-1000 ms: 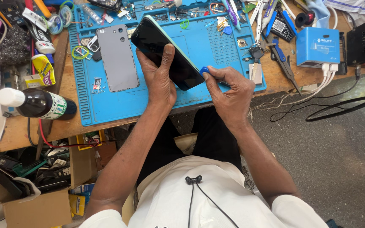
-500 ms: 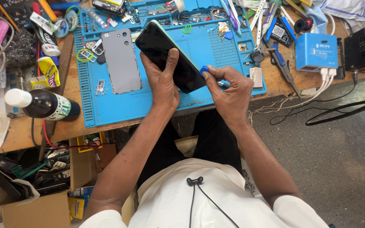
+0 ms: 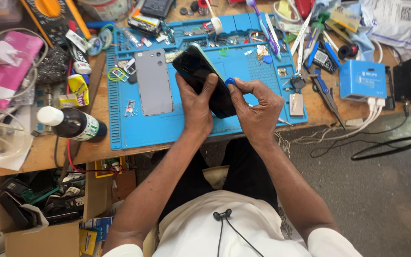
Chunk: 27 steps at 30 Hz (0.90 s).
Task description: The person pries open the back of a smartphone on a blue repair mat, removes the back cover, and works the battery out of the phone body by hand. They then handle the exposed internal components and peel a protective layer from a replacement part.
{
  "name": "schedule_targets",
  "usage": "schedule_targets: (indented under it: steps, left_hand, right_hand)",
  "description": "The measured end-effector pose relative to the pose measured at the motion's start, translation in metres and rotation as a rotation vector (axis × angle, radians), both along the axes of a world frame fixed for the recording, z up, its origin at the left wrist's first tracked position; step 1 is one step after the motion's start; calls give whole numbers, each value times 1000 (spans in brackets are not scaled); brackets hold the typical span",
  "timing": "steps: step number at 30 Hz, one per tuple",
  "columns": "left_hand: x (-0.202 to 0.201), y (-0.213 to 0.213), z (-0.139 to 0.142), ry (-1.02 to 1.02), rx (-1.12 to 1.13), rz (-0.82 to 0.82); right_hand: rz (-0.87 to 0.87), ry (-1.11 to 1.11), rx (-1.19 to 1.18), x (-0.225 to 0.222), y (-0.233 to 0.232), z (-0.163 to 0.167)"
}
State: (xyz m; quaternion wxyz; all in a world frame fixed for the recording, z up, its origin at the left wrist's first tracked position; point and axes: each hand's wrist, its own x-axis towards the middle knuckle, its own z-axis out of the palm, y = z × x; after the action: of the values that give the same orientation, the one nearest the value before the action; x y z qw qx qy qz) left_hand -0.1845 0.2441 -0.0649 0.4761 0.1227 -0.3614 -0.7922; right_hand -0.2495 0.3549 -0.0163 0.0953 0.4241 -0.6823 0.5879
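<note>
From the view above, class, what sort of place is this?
Probably a phone repair bench: a blue work mat, a detached grey back cover, tweezers and small tools scattered about.

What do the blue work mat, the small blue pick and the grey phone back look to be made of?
Blue mat: probably silicone or rubber, matte, with moulded compartments. Small blue pick, pinched in the right hand against the phone held by the left hand: likely thin plastic. Grey back cover: smooth, satin; plastic or glass, unclear.

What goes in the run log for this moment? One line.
left hand: holds black smartphone | right hand: pinches small blue pick at phone edge | over blue mat
</note>
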Motion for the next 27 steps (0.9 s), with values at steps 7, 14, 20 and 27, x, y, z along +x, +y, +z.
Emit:
schedule_targets:
  steps: [7,14,20,27]
  left_hand:
    - [6,-3,8,16,-84,-19]
    - [6,-3,11,-9,-157,-43]
    - [12,-1,15,-129,-335,-29]
    - [17,0,22,-222,-461,-16]
  right_hand:
    - [12,-26,-45,3,-15,12]
    - [7,-49,-141,6,-22,8]
    - [-9,-56,-193,4,-27,13]
    - [10,-86,-260,4,-28,18]
